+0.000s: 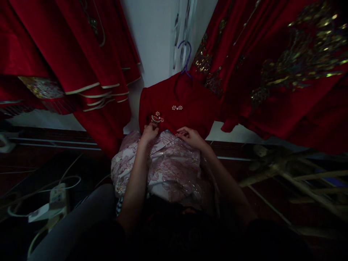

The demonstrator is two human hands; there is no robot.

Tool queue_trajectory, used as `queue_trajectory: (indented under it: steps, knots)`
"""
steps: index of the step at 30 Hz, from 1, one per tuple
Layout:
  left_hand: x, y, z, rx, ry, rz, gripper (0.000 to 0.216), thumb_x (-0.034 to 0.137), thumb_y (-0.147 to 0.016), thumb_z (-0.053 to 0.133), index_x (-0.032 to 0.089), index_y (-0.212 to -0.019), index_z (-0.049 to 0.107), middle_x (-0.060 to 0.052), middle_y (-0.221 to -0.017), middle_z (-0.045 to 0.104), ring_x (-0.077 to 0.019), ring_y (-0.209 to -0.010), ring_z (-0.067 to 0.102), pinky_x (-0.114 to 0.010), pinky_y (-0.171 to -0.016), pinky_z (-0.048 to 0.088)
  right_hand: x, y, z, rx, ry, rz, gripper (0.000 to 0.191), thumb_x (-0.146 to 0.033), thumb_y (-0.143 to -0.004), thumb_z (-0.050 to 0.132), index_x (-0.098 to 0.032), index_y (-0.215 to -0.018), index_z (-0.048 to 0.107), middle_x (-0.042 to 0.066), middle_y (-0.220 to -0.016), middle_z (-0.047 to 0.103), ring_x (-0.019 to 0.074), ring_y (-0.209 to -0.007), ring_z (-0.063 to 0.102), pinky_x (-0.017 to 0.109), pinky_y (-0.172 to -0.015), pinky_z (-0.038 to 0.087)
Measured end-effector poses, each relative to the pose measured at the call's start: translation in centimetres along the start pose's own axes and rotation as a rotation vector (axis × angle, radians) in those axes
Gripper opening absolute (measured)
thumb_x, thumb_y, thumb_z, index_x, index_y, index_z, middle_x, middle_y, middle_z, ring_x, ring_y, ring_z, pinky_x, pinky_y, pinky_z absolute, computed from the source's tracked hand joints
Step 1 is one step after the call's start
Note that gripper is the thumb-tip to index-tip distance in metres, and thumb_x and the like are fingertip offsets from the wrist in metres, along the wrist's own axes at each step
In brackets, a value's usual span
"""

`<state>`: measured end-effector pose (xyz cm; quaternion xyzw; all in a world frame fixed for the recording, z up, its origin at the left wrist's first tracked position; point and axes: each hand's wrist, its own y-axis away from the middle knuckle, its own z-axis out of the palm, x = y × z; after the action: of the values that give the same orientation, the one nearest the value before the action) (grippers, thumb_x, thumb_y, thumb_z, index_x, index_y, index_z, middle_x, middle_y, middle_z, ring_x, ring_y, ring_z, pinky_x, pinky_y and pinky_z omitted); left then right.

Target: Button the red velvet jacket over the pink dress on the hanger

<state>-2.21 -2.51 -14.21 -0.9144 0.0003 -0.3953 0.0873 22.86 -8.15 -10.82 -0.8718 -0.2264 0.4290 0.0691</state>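
A red garment (187, 116) hangs from a purple hanger (187, 59) by the wall. Pearl flower clasps (177, 107) fasten its front, below the neck opening. At its left side a beaded brooch with a fringe (156, 119) sits just above my left hand (150, 132), whose fingers are closed on the garment's front. My right hand (191, 137) pinches the garment's lower front, by a small shiny bead at the fingertips. Below both hands spreads pale pink floral brocade (174, 165) with metallic threads. The dim light hides the finer finger contact.
Red garments with pale trim (92, 54) hang at the left, and red ones with gold sequins (307, 54) at the right. A power strip (57, 197) with white cables lies at the lower left. A wooden frame (293, 177) stands on the dark floor at the right.
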Motion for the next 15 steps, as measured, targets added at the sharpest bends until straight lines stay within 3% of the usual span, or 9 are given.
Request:
queue_trajectory:
  steps: [4,8,11,15]
  knots:
    - [-1.5,-0.1,-0.8,-0.175,-0.007,0.05,0.04,0.029,-0.073,0.064,0.016,-0.11,0.061,-0.009,-0.101,0.07,-0.02,-0.085,0.065,-0.028,-0.077,0.049,0.6,-0.1,1.2,0.034,0.166,-0.063,0.023,-0.023,-0.081,0.065,-0.016,-0.103,0.064,0.002,-0.082,0.062,0.0117,-0.07,0.055,0.024,-0.067,0.046]
    - [-1.9,0.4,-1.7,-0.236,-0.032,0.078,0.024,0.032,-0.07,0.064,0.017,-0.089,0.062,-0.005,-0.082,0.069,-0.0178,-0.07,0.062,-0.026,-0.065,0.045,1.1,0.0,2.0,0.069,0.251,-0.09,0.016,-0.02,-0.082,0.062,-0.016,-0.097,0.062,0.002,-0.082,0.057,0.0124,-0.073,0.053,0.024,-0.068,0.043]
    - [-1.2,1.1,-2.9,-0.17,-0.039,0.151,0.015,0.032,-0.072,0.061,0.019,-0.078,0.061,-0.003,-0.072,0.066,-0.0164,-0.065,0.06,-0.025,-0.061,0.041,1.3,0.0,2.1,0.109,0.236,-0.061,0.013,-0.022,-0.085,0.059,-0.017,-0.096,0.061,0.003,-0.083,0.057,0.0124,-0.071,0.053,0.025,-0.068,0.043]
    - [1.1,2.4,-4.9,0.077,-0.057,0.192,0.014,0.032,-0.072,0.062,0.019,-0.076,0.062,-0.002,-0.071,0.067,-0.0155,-0.065,0.061,-0.025,-0.061,0.039,1.5,-0.4,1.5,0.208,0.15,-0.031,0.015,-0.028,-0.084,0.06,-0.018,-0.095,0.061,0.002,-0.083,0.059,0.0113,-0.066,0.053,0.025,-0.064,0.044]
